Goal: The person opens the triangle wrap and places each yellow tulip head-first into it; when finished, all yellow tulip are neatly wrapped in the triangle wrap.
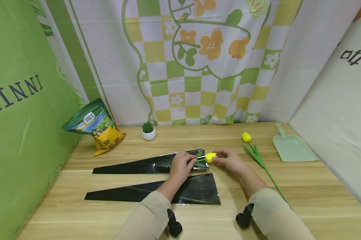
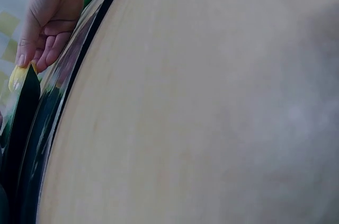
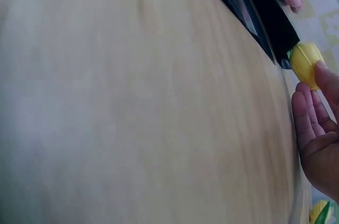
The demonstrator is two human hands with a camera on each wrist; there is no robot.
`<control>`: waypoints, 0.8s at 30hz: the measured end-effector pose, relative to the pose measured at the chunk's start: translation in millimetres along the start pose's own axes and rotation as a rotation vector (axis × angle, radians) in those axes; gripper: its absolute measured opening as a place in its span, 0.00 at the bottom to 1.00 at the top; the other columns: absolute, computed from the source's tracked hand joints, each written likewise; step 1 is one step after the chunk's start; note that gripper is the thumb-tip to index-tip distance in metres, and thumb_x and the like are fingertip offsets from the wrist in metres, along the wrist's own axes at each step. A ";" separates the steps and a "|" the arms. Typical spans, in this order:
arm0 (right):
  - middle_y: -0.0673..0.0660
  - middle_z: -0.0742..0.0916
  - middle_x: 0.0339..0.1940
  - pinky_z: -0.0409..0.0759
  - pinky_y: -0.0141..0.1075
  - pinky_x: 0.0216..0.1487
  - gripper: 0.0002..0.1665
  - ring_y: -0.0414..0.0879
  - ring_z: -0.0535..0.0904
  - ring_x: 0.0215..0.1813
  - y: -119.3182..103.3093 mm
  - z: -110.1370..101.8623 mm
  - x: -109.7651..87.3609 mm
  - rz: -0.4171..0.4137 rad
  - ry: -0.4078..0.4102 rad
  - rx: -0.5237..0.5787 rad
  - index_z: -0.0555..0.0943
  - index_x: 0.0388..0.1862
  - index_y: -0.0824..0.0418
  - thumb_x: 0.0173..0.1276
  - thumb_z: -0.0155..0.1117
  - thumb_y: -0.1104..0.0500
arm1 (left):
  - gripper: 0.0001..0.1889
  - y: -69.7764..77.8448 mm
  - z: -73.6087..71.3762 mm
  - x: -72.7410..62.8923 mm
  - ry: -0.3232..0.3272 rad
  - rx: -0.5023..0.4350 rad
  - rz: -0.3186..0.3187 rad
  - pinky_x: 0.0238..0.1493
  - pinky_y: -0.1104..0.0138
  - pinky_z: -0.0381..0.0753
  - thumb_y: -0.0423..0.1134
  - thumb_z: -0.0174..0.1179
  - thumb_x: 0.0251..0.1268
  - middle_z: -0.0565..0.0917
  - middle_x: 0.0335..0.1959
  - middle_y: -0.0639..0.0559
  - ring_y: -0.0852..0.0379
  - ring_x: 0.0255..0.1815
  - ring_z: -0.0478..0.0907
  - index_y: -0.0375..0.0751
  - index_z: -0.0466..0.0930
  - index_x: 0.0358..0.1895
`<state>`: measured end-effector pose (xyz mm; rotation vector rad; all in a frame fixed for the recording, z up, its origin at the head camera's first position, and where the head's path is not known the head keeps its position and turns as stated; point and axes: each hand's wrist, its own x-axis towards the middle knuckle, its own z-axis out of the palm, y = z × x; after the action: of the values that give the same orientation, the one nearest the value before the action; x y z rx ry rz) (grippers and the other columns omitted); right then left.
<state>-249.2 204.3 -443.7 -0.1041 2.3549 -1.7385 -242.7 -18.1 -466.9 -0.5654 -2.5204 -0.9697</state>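
In the head view, my right hand (image 1: 230, 161) pinches the yellow head of an artificial tulip (image 1: 210, 157) at the open wide end of the far black flower sleeve (image 1: 123, 167). The tulip's green leaves and stem lie inside that sleeve, partly hidden. My left hand (image 1: 180, 165) pinches the sleeve's edge near its mouth, thumb against fingers. The right wrist view shows thumb and fingertips on the yellow bloom (image 3: 305, 64), which pokes out past the dark sleeve (image 3: 270, 17). A second black sleeve (image 1: 198, 189) lies flat nearer me, partly under my left forearm.
Another yellow tulip (image 1: 246, 137) lies to the right of my right hand, its stem running toward me. Beyond it is a pale green dustpan (image 1: 294, 148). At the back stand a small potted succulent (image 1: 149, 133) and, leftward, a green-and-yellow bag (image 1: 98, 125).
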 end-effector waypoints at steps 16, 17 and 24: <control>0.73 0.82 0.55 0.85 0.33 0.50 0.23 0.41 0.83 0.47 -3.1 14.4 6.4 -0.012 -0.095 -0.008 0.71 0.63 0.78 0.73 0.57 0.66 | 0.09 -3.3 0.3 0.7 -0.010 0.015 -0.023 0.50 0.60 0.80 0.44 0.64 0.65 0.86 0.37 0.53 0.53 0.44 0.80 0.47 0.89 0.41; 0.73 0.82 0.55 0.85 0.33 0.51 0.23 0.41 0.83 0.47 -3.9 14.9 6.5 -0.009 -0.104 -0.007 0.71 0.63 0.78 0.73 0.57 0.66 | 0.09 -3.4 0.3 0.8 -0.007 0.016 -0.022 0.50 0.60 0.80 0.44 0.64 0.65 0.86 0.37 0.53 0.53 0.44 0.80 0.47 0.89 0.41; 0.70 0.84 0.52 0.85 0.36 0.51 0.22 0.41 0.84 0.46 -8.8 21.2 11.1 0.013 -0.135 -0.016 0.74 0.60 0.77 0.71 0.60 0.66 | 0.08 -3.0 0.2 1.2 0.012 0.017 -0.005 0.48 0.62 0.79 0.44 0.65 0.64 0.86 0.36 0.54 0.54 0.42 0.80 0.46 0.89 0.41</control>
<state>-256.1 179.8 -442.7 -0.2022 2.2685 -1.6522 -245.2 -19.7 -468.1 -0.5467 -2.5178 -0.9498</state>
